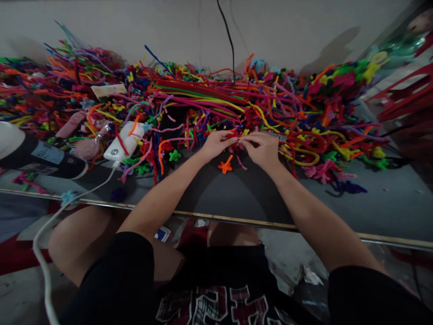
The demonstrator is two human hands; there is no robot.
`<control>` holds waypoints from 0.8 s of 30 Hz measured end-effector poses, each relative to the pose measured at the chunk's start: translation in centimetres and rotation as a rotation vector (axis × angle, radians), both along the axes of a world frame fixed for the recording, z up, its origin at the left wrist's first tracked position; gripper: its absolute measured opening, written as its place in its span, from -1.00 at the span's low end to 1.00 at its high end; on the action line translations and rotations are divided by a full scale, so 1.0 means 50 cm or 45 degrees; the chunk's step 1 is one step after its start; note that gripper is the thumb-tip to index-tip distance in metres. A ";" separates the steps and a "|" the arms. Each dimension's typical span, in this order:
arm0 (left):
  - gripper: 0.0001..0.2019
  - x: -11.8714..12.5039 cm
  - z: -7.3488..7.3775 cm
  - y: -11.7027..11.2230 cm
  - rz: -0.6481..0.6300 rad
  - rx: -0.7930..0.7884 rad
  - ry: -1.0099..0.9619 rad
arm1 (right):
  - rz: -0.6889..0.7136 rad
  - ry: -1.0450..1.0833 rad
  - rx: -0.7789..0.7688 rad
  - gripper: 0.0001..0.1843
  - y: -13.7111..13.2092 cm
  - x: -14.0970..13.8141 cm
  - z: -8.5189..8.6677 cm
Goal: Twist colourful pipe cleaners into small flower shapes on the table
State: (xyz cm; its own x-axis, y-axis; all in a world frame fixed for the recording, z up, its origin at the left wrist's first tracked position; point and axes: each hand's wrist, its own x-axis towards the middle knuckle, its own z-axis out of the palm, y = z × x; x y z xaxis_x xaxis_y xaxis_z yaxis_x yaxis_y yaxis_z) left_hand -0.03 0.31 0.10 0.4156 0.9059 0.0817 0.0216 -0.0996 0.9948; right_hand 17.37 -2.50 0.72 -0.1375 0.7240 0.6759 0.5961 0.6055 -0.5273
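My left hand (pixel 216 145) and my right hand (pixel 264 149) meet over the table's middle, fingertips pinched close together. Between them is a red pipe cleaner (pixel 233 135), mostly hidden by the fingers, so its exact shape cannot be made out. Just below the hands an orange pipe-cleaner flower (pixel 225 167) lies on the dark tabletop. A green pipe-cleaner flower (pixel 174 155) sits to the left of my left hand. Behind both hands lies a bundle of long straight pipe cleaners (pixel 203 97) in red, green, yellow and pink.
Heaps of coloured pipe cleaners (pixel 294 97) line the wall. On the left are a white power bank (pixel 126 141) with a cable (pixel 81 195), a pink hairbrush (pixel 88 146) and a dark bottle (pixel 47 155). The table's front edge (pixel 237 220) runs below my forearms.
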 end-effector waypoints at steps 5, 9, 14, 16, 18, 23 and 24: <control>-0.87 0.002 -0.001 0.003 0.053 -0.019 -0.050 | -0.020 0.044 0.000 -0.87 0.001 -0.004 -0.007; -0.84 0.004 -0.006 0.005 0.048 -0.003 -0.051 | 0.015 0.069 -0.094 -0.75 0.001 -0.002 -0.008; -0.86 0.006 -0.013 0.002 -0.007 0.110 0.045 | 0.106 0.009 -0.081 -0.75 0.002 0.002 -0.006; -0.89 0.005 -0.015 0.002 0.001 0.169 0.088 | 0.125 -0.032 -0.055 -0.81 0.002 0.002 -0.007; -0.91 0.003 -0.016 0.002 0.033 0.239 0.116 | 0.121 -0.046 -0.056 -0.82 0.003 0.002 -0.010; -0.84 -0.001 -0.015 0.003 0.045 0.328 0.168 | 0.071 -0.009 -0.137 -0.75 0.006 0.002 -0.018; -0.83 -0.002 -0.014 0.002 0.031 0.321 0.175 | 0.060 -0.016 -0.138 -0.74 0.007 0.003 -0.019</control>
